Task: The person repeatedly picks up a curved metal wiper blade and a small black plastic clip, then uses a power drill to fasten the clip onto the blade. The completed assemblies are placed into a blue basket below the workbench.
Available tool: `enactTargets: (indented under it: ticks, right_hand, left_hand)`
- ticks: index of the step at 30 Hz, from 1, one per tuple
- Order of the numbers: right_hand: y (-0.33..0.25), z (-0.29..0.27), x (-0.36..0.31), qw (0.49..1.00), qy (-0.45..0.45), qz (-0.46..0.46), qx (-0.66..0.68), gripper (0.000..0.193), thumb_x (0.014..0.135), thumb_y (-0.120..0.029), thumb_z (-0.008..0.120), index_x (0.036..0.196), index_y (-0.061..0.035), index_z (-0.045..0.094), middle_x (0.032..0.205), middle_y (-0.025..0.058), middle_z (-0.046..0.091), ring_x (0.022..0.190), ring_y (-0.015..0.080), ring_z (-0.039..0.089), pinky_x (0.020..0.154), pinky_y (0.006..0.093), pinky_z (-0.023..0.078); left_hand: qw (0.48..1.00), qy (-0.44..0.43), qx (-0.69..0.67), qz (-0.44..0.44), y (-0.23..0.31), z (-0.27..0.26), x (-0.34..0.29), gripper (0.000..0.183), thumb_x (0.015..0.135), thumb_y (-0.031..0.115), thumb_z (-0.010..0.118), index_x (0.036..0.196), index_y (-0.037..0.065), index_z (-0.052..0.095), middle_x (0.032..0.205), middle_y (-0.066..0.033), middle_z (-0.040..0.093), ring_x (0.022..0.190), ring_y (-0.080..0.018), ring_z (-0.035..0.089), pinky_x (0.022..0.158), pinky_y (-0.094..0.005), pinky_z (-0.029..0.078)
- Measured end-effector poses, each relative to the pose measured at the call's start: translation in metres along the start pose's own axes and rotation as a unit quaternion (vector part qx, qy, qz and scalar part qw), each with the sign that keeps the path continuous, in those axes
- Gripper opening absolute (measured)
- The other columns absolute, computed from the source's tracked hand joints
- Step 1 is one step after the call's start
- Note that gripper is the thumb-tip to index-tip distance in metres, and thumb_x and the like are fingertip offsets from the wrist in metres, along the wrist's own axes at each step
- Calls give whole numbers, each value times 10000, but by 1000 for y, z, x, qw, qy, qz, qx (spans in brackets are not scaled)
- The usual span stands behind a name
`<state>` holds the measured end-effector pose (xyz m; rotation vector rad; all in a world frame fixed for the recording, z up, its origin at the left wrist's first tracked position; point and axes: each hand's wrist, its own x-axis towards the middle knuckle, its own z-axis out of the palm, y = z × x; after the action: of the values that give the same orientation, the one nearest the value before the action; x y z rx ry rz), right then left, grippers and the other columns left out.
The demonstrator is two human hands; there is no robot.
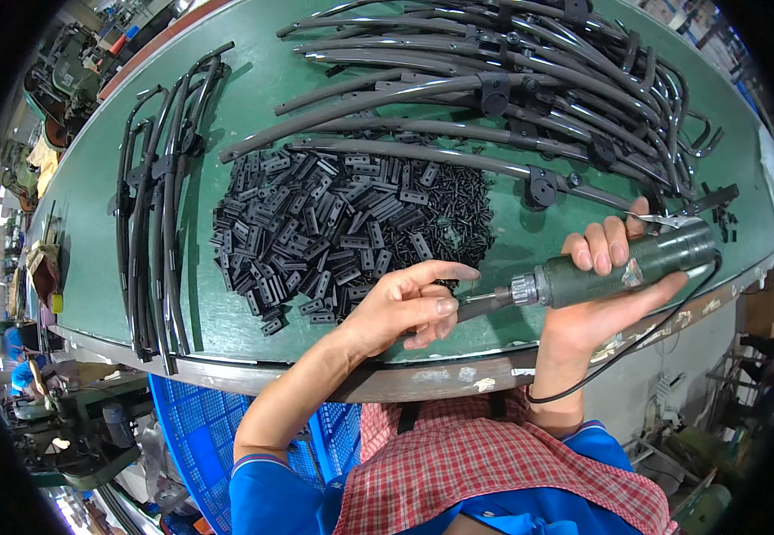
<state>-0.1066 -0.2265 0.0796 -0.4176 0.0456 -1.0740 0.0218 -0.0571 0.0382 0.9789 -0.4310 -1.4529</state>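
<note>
My right hand [610, 259] is wrapped round a dark green electric screwdriver [583, 278], which lies nearly level and points left. Its bit [494, 295] reaches to the fingertips of my left hand [414, 306]. The left hand's fingers are closed on a dark tube [487, 308], which runs beneath the bit; the screwdriver hides much of it. At the bit's tip, any screw is too small to make out. Just beyond the left hand lies a heap of small black slotted blocks [333, 223], with a pile of dark screws [449, 201] at its right side.
Many bent dark tube frames with round joints [494, 94] are stacked across the far side of the green table [244, 98]. A smaller bundle of frames [160, 196] lies at left. A black cord [623, 357] hangs from the screwdriver. Blue plastic crates [200, 437] stand below the table edge.
</note>
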Motion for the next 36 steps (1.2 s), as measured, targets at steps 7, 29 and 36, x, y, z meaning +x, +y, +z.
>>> enactTargets:
  ticks: [7,29,36]
  right_hand:
    - [0,-24,-17,979,184,87,-27,712,912,-679,323,1196,-57,523,689,-7,425,598,120,386,564,280,355]
    - [3,-30,-32,972,185,138,-54,694,897,-674,378,1214,-66,487,694,-12,398,606,116,377,565,274,348]
    - [0,-36,-34,973,166,153,-57,721,883,-706,357,1186,-69,508,701,-3,431,609,131,403,589,300,367]
  left_hand:
    - [854,282,406,163,19,-19,2,181,871,169,649,967,19,675,714,-39,616,622,-106,559,551,-239,434]
    - [549,133,772,293,83,-54,44,250,803,137,659,1030,36,629,963,-136,645,903,-320,609,805,-375,495]
    - [709,203,614,280,-25,8,-32,271,745,65,706,1005,19,643,933,-127,631,851,-275,599,742,-357,487]
